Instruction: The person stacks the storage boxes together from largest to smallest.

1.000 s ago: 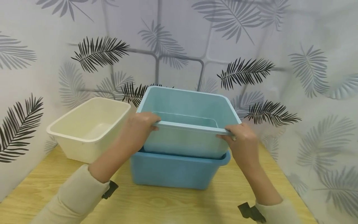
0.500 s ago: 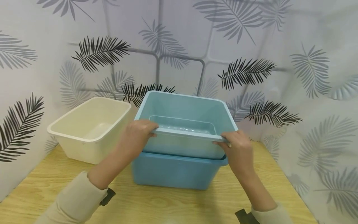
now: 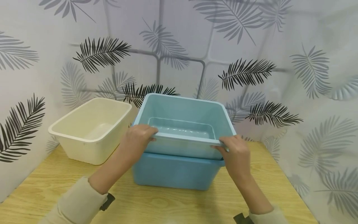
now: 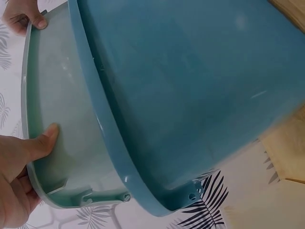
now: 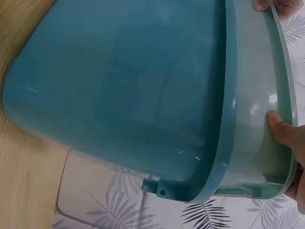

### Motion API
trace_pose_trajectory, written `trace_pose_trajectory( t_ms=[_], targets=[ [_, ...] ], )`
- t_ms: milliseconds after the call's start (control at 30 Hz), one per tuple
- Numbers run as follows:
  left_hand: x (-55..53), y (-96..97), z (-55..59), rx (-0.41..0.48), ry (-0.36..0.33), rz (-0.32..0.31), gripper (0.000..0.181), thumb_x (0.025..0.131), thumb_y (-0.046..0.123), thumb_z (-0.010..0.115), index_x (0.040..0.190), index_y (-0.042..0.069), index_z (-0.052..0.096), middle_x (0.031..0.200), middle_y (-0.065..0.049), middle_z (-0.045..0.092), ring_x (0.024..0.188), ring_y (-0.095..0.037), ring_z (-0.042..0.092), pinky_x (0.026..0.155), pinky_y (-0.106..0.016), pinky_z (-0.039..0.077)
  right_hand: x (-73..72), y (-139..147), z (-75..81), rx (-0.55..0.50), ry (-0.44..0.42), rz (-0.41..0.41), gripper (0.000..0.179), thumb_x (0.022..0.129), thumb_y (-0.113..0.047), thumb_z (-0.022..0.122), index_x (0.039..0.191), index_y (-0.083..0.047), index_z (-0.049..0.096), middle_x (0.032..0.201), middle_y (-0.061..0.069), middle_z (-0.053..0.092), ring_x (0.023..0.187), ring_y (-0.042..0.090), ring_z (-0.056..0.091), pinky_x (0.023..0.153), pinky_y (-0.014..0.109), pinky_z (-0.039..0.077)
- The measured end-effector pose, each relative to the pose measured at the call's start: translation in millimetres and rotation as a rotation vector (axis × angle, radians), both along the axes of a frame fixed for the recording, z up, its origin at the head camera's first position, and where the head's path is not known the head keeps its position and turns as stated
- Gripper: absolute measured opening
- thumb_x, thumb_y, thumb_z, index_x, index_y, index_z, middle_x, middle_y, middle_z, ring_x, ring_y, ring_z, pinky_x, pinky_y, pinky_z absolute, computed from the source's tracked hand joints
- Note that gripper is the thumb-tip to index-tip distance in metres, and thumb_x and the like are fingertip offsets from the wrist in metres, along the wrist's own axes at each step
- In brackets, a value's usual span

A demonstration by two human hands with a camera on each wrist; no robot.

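A pale aqua plastic basin [image 3: 181,107] sits partly nested in a darker blue basin [image 3: 176,174] in the head view, its rim standing above the lower one. My left hand [image 3: 137,140] grips the near rim of the aqua basin at its left corner. At the right corner of that rim, my right hand [image 3: 236,152] holds on in the same way. The left wrist view shows the left thumb [image 4: 43,143] against the aqua basin's outer wall. Likewise, the right thumb [image 5: 281,129] presses that wall in the right wrist view. The aqua basin's lower part is hidden inside the blue one.
A cream basin [image 3: 84,152] stands on the left of the wood-grain table [image 3: 156,205], close to the stacked pair. Behind and to both sides rises a pale covering [image 3: 181,37] printed with leaves.
Both hands have lowered the aqua basin's near rim, so it sits deeper in the blue basin. The right hand has also shifted slightly left. The blue and cream basins have stayed in place.
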State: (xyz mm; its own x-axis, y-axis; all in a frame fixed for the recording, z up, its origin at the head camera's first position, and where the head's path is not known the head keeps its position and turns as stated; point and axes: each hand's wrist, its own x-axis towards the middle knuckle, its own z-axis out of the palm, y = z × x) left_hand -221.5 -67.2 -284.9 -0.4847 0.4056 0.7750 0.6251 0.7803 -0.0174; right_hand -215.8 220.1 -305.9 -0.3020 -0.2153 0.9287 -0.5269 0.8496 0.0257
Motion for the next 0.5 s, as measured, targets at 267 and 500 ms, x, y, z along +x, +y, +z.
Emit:
trace_pose_trajectory(
  t_ms=[267,500],
  targets=[
    [-0.9,-1.9,-8.8,0.007,0.047,-0.021,0.023,0.063,0.010,0.077,0.083,0.004,0.068,0.072,-0.007,0.068,0.067,-0.022,0.063,0.062,-0.034,0.052,-0.1,-1.7,-6.1,-0.005,-0.007,-0.006,0.029,0.053,-0.009,0.082,0.076,0.000,0.066,0.070,0.011,0.065,0.065,0.025,0.055,0.056,0.036,0.050],
    [-0.1,-2.6,-15.9,-0.007,0.077,-0.014,0.022,0.064,0.013,0.076,0.082,0.005,0.066,0.069,-0.005,0.064,0.066,-0.021,0.061,0.062,-0.032,0.051,0.1,-2.8,-12.0,-0.007,0.007,-0.012,0.031,0.051,-0.010,0.083,0.074,0.000,0.066,0.068,0.011,0.065,0.063,0.025,0.055,0.057,0.036,0.048]
  ],
)
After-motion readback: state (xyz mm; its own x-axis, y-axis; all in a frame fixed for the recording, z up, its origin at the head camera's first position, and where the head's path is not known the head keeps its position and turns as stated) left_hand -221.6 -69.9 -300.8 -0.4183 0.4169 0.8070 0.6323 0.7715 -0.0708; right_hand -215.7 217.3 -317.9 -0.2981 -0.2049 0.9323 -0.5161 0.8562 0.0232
